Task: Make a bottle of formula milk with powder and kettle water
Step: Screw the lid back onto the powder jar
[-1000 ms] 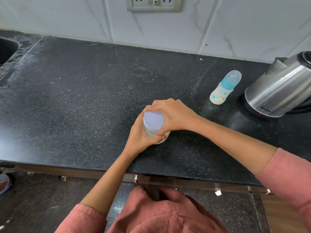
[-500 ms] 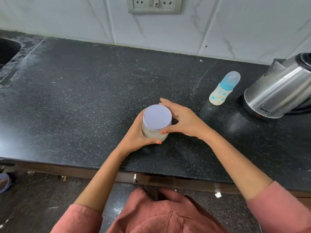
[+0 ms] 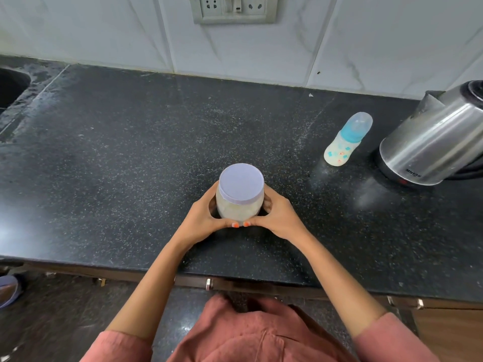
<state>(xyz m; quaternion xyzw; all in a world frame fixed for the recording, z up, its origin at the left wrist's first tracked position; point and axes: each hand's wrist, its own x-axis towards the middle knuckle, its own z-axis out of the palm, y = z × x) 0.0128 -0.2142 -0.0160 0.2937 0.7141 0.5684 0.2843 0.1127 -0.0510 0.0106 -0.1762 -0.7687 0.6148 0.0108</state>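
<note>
A clear jar of pale powder [image 3: 239, 209] with a lilac lid [image 3: 241, 183] stands upright on the black counter [image 3: 117, 158], near its front edge. My left hand [image 3: 201, 222] wraps its left side and my right hand [image 3: 278, 218] wraps its right side, thumbs meeting in front. The lid is on. A small baby bottle [image 3: 346, 141] with a blue collar and clear cap stands at the right, apart from both hands. A steel kettle [image 3: 433, 142] sits on its base beside the bottle at the far right.
A sink [image 3: 10, 87] is cut into the counter at the far left. A tiled wall with a socket plate [image 3: 234, 9] runs behind. The counter's front edge lies just below my wrists, with drawer fronts under it.
My right hand has come off the lid's top and dropped to the jar's right side. Both hands now hold the jar's body; the jar stays in place.
</note>
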